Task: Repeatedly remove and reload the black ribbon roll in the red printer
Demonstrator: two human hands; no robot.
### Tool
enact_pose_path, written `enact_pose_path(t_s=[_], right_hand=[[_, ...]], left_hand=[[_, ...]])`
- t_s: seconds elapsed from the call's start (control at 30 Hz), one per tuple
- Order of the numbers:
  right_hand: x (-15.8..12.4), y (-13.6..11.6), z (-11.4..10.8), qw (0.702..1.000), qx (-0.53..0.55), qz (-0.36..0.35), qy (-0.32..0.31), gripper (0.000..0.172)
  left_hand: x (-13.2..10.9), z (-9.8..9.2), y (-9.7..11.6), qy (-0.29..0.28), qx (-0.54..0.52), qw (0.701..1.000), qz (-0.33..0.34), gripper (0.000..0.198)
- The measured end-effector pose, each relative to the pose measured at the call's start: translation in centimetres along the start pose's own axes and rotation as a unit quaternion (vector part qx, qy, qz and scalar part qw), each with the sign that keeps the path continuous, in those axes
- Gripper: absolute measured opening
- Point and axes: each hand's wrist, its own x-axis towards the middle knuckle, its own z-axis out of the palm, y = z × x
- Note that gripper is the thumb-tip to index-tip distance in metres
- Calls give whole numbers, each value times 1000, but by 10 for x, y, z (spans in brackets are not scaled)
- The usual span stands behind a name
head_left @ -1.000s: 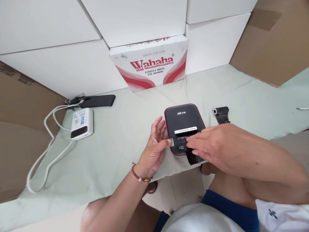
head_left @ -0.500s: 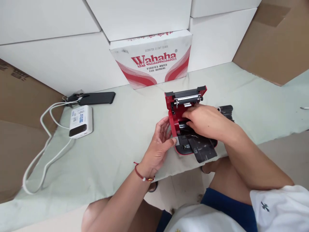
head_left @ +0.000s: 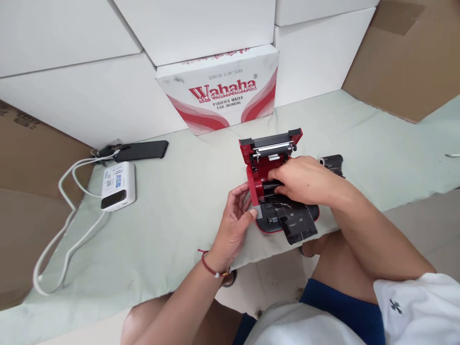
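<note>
A small red-and-black label printer point(head_left: 252, 191) sits at the table's near edge with its lid point(head_left: 271, 143) raised. My left hand point(head_left: 239, 215) grips its left side, the thumb on a grey corner piece. Inside the red bay lies a roll of glossy black film point(head_left: 271, 187). My right hand point(head_left: 300, 182) reaches in from the right, with its fingers curled onto that roll; some fingertips are hidden. A loose strip of black film point(head_left: 300, 225) runs from the roll over the printer's front edge. Behind my right wrist lies another black roll point(head_left: 332, 163) with a pale core.
A Wahaha water carton point(head_left: 223, 96) stands at the back before white boxes point(head_left: 316, 62). To the left are a white power bank point(head_left: 118, 187), a looped white cable point(head_left: 66, 254) and a black phone point(head_left: 143, 150). Brown cardboard point(head_left: 406, 62) flanks the right side.
The view has shifted slightly. Fingers of my right hand have moved a little on the film roll, and the loose strip has shifted slightly. My left hand keeps its grip on the printer.
</note>
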Motion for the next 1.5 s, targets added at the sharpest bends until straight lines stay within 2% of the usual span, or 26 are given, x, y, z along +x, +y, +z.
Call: enact_pose_path(t_s=[0.17,0.3,0.53,0.67,0.83,0.97,1.1,1.2,1.23,1.3,1.37,1.5], right_hand=[[-2,2,0,1000,18,11,10,21],[-1,0,-6,999,33,17,-7,19],[1,-7,-7,1000,-13,13,-8,22],[0,-5,-7,1000,-2,28,-11,24],[-3,-4,-5,998,37,44,6,32],[-24,-5,-13,994,75,56,61,32],[-69,19,-37,972,206,41,111,33],[-89,58,-45,951,221,117,181,38],[-88,72,-43,949,211,149,179,38],[-74,95,-31,955,195,185,129,38],[-52,108,-13,968,161,182,54,38],[-24,108,16,980,145,95,-101,39]], left_hand=[[1,1,1,5,9,1000,4,61],[1,3,1,11,13,1000,6,61],[0,3,1,11,22,1000,10,56],[0,2,1,13,22,1000,7,58],[0,2,2,16,18,1000,2,59],[-1,2,3,17,24,1000,-3,58],[-1,3,3,17,21,1000,3,55],[-1,3,2,20,24,999,7,55],[0,3,2,21,26,999,6,55],[0,3,2,20,26,999,7,55],[0,3,2,18,25,999,11,54],[1,2,2,16,28,999,14,54]])
